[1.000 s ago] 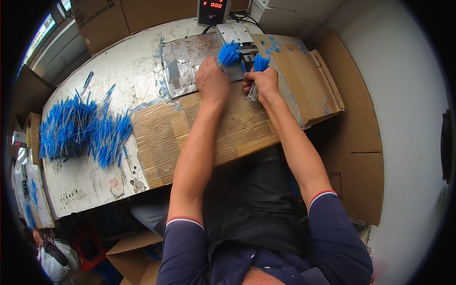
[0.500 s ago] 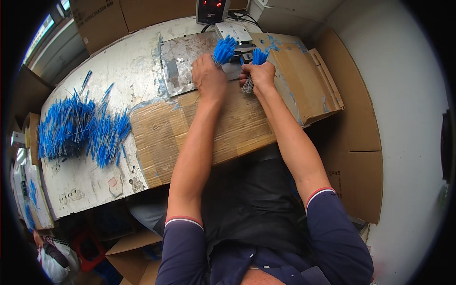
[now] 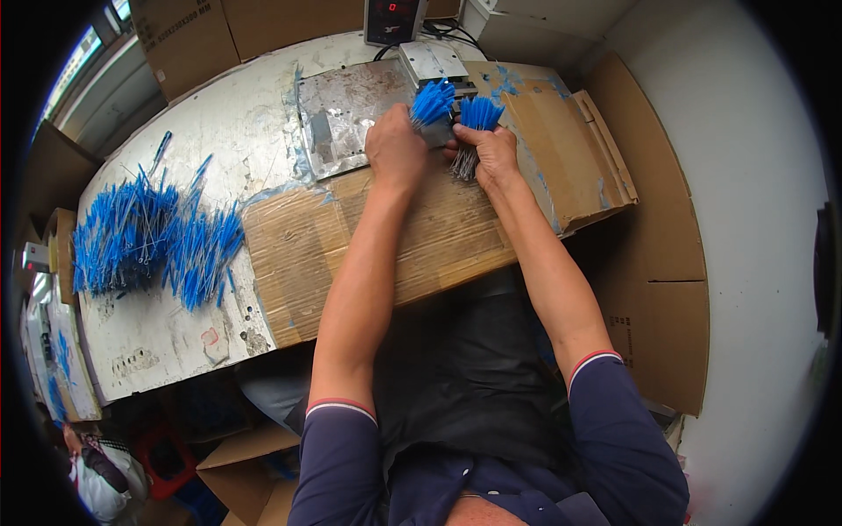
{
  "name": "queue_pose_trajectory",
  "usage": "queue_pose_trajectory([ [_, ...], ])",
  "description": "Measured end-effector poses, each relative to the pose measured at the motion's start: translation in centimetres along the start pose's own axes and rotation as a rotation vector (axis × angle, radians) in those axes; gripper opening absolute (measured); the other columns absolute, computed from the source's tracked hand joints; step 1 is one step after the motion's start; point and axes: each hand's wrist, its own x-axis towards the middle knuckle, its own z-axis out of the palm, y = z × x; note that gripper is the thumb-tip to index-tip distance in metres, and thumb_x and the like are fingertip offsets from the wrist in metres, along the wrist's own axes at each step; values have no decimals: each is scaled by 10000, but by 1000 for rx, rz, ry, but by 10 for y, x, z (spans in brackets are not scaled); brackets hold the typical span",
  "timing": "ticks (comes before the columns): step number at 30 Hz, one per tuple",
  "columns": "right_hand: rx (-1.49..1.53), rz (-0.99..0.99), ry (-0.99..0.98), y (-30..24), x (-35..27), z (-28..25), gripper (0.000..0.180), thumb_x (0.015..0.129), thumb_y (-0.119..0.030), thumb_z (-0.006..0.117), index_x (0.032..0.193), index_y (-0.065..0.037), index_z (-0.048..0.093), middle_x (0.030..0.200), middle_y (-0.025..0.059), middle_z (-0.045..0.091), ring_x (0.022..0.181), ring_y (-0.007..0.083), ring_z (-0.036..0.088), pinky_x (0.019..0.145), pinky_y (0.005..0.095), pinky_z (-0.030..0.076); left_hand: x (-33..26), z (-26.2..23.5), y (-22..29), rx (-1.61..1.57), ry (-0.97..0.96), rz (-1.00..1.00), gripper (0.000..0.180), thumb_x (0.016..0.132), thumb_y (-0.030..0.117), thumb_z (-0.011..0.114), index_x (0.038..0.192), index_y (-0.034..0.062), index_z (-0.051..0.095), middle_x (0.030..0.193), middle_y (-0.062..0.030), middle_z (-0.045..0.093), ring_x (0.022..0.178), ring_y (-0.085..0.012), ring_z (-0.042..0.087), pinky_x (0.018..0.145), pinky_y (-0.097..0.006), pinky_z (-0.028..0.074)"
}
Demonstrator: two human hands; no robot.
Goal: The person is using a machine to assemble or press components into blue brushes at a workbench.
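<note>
My left hand (image 3: pixel 396 151) is closed around a bundle of thin wire-stemmed pieces with blue ends, which look like small tube brushes (image 3: pixel 433 102). Its outline is slightly blurred. To the right, my right hand (image 3: pixel 491 154) grips a second bundle of brushes (image 3: pixel 481 112), blue ends up and bare wire stems below the fingers. The two bundles stand close together, just in front of a small metal device (image 3: pixel 432 63), whose front they partly hide. Under and beside my left hand lies a scuffed metal plate (image 3: pixel 338 110).
At the left of the white worktable (image 3: pixel 254 105) lies a large loose heap of brushes (image 3: pixel 127 232). A display box (image 3: pixel 395 19) with red digits and cables stands behind the device. Taped cardboard (image 3: pixel 368 237) covers the near edge; cardboard sheets (image 3: pixel 653 228) and a wall border the right.
Both hands have shifted slightly right and toward me with their bundles. The left bundle now leans more to the right. The red digits on the display have changed.
</note>
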Motion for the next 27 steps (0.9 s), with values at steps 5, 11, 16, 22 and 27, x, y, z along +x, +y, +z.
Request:
queue_pose_trajectory([
  [5, -62, 48, -39, -2, -1, -5, 178, 828, 30, 762, 956, 26, 639, 854, 125, 696, 671, 257, 710, 560, 405, 642, 0, -1, 3, 2, -19, -26, 258, 802, -2, 608, 1047, 46, 673, 947, -188, 722, 920, -394, 686, 807, -492, 513],
  [11, 52, 55, -20, -6, -7, -1, 95, 820, 38, 738, 880, 23, 666, 783, 120, 698, 609, 236, 702, 510, 375, 630, -1, -1, 0, 61, -53, 44, 267, 771, -7, 603, 1025, 41, 668, 955, -181, 703, 942, -378, 668, 833, -476, 508],
  [16, -65, -5, -64, -2, -5, -4, 160, 822, 40, 753, 943, 16, 652, 800, 110, 696, 617, 214, 697, 517, 333, 611, -1, 1, 1, 108, -25, 53, 242, 785, -1, 598, 1020, 28, 647, 948, -182, 688, 916, -390, 659, 820, -485, 505],
  [22, -220, -68, 26, 2, -4, 4, 169, 822, 55, 733, 953, 22, 630, 780, 88, 670, 607, 171, 673, 497, 300, 584, 2, 1, -2, -13, 184, -138, 180, 851, 36, 640, 1031, 40, 642, 951, -184, 681, 890, -411, 661, 780, -505, 503],
  [27, -292, -145, 77, 6, 6, 11, 162, 814, 57, 730, 926, 18, 619, 763, 85, 660, 588, 165, 663, 469, 296, 569, 1, 1, -4, -23, 143, -127, 179, 849, 51, 672, 1026, 50, 642, 952, -175, 679, 896, -408, 660, 780, -505, 499],
])
